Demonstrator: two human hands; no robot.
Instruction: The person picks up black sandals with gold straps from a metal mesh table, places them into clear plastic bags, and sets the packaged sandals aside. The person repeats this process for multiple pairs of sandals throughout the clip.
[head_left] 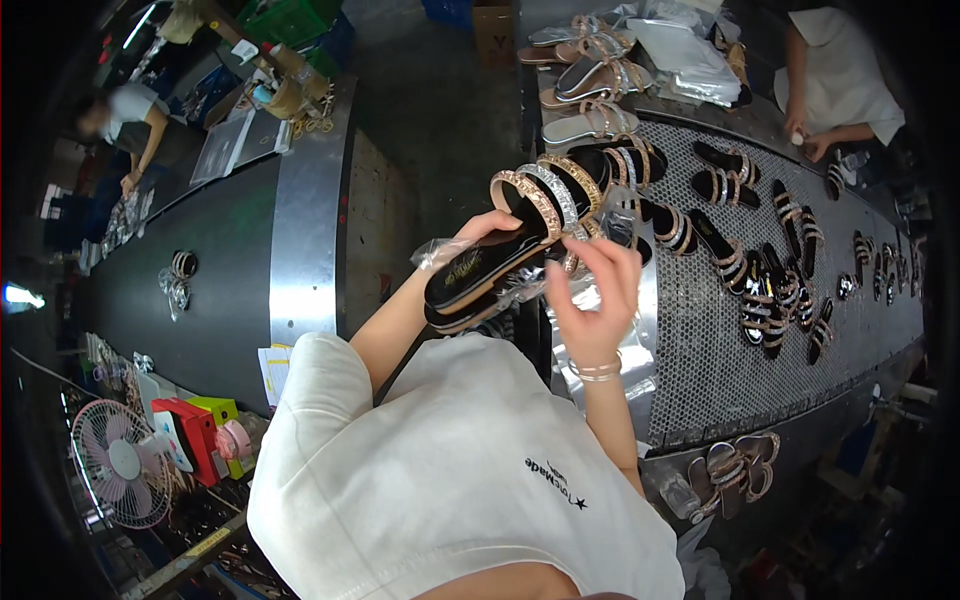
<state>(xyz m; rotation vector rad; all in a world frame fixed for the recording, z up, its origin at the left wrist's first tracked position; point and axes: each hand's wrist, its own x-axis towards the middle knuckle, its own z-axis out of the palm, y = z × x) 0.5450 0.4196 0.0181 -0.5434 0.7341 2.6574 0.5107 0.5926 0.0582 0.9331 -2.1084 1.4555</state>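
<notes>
A pair of black slide sandals (478,275) with rose-gold, silver and gold glittery straps hangs tilted in front of my chest. My left hand (488,226) grips it from the left side; most of its fingers are hidden behind the soles. Clear plastic film (440,253) sticks out beside that hand, and more crumpled film (622,208) shows by the straps. My right hand (603,292) is raised on the other side, fingertips at the strap edge, thumb apart from the fingers. Whether it touches the film is unclear.
On my right, a perforated conveyor (690,370) carries several strappy sandals (765,300). More sandals (590,120) line its far end, beside clear plastic bags (685,60). A dark belt (225,300) runs on my left, near a fan (125,460). Two co-workers (840,70) stand beyond.
</notes>
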